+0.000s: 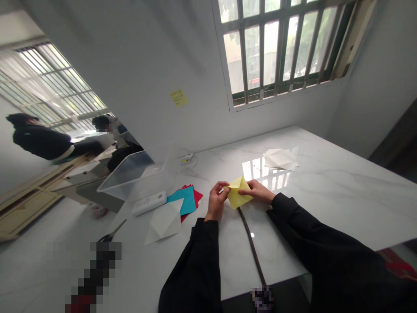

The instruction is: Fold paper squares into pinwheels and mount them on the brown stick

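Between my two hands is a yellow sheet of paper point(240, 199), partly folded, with a flap along its upper edge. My left hand point(217, 201) pinches its left corner with thumb and fingers. On the paper's right side, my right hand point(259, 191) grips the edge, its thumb lying across the front. The paper is held just above the white marbled table point(234, 256). Left of my left hand lie a blue sheet point(187, 199), red sheets point(198, 195) partly under it, and a creased white sheet point(166, 221).
A clear plastic bin point(125, 174) and a white oblong device point(150, 203) are at the left. Scissors point(110, 234) rest near the left edge. White papers point(280, 158) lie at the back right. A dark cord point(250, 239) hangs in front. Two people sit farther left.
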`<action>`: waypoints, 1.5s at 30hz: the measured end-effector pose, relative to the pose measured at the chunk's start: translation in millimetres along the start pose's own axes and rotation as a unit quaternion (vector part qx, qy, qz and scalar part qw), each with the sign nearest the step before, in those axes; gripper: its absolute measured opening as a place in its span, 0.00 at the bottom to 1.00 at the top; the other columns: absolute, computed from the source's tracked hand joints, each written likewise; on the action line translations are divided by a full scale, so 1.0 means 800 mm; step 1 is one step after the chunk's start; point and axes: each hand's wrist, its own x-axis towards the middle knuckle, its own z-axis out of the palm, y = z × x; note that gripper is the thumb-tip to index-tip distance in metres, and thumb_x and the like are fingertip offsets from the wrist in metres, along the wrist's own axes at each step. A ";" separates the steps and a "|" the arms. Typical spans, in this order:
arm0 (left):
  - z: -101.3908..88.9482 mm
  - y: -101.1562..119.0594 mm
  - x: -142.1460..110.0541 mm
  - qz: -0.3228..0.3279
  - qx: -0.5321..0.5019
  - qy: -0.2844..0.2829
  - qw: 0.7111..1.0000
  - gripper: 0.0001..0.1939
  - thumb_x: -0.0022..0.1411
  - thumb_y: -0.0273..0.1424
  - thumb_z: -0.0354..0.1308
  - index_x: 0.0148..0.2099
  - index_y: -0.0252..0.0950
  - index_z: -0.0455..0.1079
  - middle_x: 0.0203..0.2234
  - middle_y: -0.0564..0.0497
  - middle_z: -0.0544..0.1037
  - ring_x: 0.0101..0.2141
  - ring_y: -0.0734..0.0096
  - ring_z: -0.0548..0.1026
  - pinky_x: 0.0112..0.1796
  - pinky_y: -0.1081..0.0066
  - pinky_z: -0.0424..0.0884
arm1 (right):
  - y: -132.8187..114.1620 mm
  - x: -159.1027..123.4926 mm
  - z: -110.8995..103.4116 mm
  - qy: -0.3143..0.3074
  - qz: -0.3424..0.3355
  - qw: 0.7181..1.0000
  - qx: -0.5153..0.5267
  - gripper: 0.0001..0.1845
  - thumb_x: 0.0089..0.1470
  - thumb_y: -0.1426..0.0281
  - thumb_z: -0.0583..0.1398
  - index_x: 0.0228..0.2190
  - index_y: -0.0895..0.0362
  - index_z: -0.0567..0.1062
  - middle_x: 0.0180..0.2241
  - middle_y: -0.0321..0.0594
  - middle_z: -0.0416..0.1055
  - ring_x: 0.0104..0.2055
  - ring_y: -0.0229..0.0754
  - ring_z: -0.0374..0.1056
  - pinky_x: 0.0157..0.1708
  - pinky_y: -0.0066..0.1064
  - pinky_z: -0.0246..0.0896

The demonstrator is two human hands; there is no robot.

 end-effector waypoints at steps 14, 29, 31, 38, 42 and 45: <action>0.009 -0.005 -0.002 -0.086 -0.026 -0.017 0.996 0.40 0.44 0.37 0.80 0.58 0.39 0.70 0.38 0.50 0.82 0.35 0.68 0.80 0.37 0.70 0.76 | 0.007 0.004 0.004 0.003 -0.029 0.999 -0.020 0.26 0.46 0.52 0.73 0.36 0.62 0.85 0.31 0.42 0.81 0.33 0.46 0.75 0.33 0.31 0.66; 0.002 -0.021 0.004 -0.051 0.012 -0.017 0.998 0.33 0.43 0.37 0.81 0.51 0.35 0.75 0.40 0.48 0.82 0.39 0.66 0.80 0.39 0.71 0.76 | 0.001 0.004 0.004 0.037 -0.022 0.999 -0.015 0.32 0.47 0.43 0.71 0.33 0.62 0.86 0.30 0.44 0.81 0.30 0.45 0.73 0.30 0.31 0.63; 0.003 -0.021 0.004 -0.047 0.017 -0.025 0.998 0.33 0.43 0.38 0.81 0.50 0.35 0.75 0.40 0.48 0.82 0.39 0.66 0.80 0.39 0.71 0.76 | 0.004 0.005 0.004 0.047 -0.033 0.998 -0.012 0.32 0.46 0.44 0.71 0.34 0.62 0.86 0.30 0.44 0.81 0.30 0.44 0.72 0.30 0.31 0.62; 0.005 -0.020 0.001 -0.067 0.021 -0.059 0.996 0.37 0.45 0.40 0.82 0.55 0.33 0.75 0.43 0.43 0.85 0.39 0.63 0.83 0.44 0.64 0.80 | 0.002 0.003 0.001 0.064 -0.039 0.997 0.029 0.31 0.48 0.47 0.72 0.39 0.62 0.86 0.35 0.45 0.83 0.32 0.44 0.75 0.33 0.32 0.66; 0.005 -0.021 0.002 -0.060 0.018 -0.055 0.997 0.37 0.45 0.41 0.82 0.54 0.33 0.75 0.43 0.42 0.85 0.38 0.62 0.84 0.44 0.63 0.81 | 0.001 0.003 0.002 0.063 -0.040 0.997 0.033 0.30 0.46 0.47 0.73 0.39 0.61 0.86 0.36 0.46 0.84 0.34 0.46 0.76 0.34 0.34 0.68; 0.006 -0.022 0.002 -0.054 0.021 -0.056 0.997 0.37 0.44 0.40 0.82 0.53 0.33 0.76 0.42 0.43 0.86 0.38 0.62 0.84 0.43 0.63 0.81 | 0.001 0.003 0.001 0.068 -0.041 0.996 0.034 0.29 0.46 0.48 0.73 0.38 0.60 0.85 0.36 0.45 0.84 0.34 0.47 0.76 0.35 0.34 0.68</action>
